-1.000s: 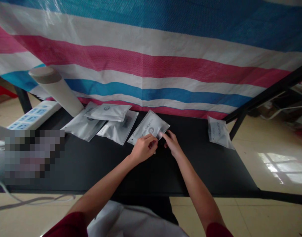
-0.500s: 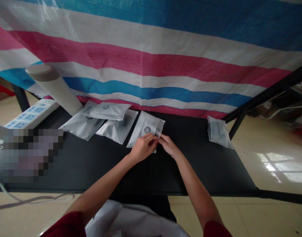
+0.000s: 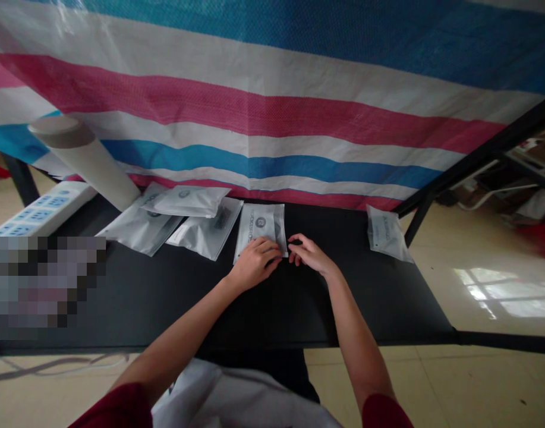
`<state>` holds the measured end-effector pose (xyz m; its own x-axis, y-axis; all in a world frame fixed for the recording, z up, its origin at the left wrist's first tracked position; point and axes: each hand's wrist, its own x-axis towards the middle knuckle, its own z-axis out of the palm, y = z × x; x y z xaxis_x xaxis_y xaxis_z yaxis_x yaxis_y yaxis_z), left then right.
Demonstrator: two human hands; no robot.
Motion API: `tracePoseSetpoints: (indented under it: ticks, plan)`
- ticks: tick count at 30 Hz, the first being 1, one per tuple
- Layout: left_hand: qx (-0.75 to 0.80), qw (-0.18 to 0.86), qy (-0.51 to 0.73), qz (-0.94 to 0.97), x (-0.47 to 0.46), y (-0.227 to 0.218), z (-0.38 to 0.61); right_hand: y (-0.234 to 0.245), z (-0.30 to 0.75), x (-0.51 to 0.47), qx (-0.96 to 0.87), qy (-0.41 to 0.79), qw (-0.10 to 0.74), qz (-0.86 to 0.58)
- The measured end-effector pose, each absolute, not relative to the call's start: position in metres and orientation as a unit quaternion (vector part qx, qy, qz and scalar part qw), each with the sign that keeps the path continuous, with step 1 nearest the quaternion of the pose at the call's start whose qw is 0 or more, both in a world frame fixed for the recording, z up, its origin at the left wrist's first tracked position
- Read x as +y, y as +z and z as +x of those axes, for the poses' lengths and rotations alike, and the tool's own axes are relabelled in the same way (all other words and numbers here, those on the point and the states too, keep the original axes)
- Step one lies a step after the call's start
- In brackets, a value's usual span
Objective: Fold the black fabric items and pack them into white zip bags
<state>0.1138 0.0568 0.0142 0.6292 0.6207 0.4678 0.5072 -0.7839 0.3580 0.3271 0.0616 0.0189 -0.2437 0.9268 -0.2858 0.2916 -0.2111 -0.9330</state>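
Note:
A frosted plastic zip bag with a round dark logo and printed letters lies flat on the black table. My left hand is over its lower part, fingers bent and close together, holding the bag against the tabletop; its fingertips are partly hidden. Just past the bag's right edge is my right hand, off the bag, with fingers loosely curved and apart and nothing in them. To the left, several similar bags overlap in a pile. Another printed bag sits at the table's right end.
A pale bottle with a grey cap leans at the back left, beside a white power strip. Striped woven sheeting hangs behind the table. A blurred-out patch covers the table's left side, and cables hang below it.
My right hand has let go of the bag's edge and moved slightly right. The bag has turned straighter and lies flatter, with my left hand still on it. The view has shifted a little.

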Motion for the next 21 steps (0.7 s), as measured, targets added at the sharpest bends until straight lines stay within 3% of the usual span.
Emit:
tracePoseSetpoints:
  ticks: [3,8,18,21]
  plan:
    - [0.33,0.075,0.295,0.894,0.056,0.012,0.118,0.019,0.325,0.059,-0.576,0.587,0.261,-0.505]
    - [0.328,0.076,0.29,0.896,0.056,0.009,0.122,0.02,0.316,0.056,-0.581,0.603,0.297,-0.459]
    - [0.339,0.133,0.359,0.859,0.057,0.004,0.116,0.005,0.31,0.061,-0.551,0.545,0.365,-0.516]
    - [0.323,0.141,0.365,0.861,0.058,0.004,0.117,0.0,0.311,0.062,-0.57,0.573,0.316,-0.497]
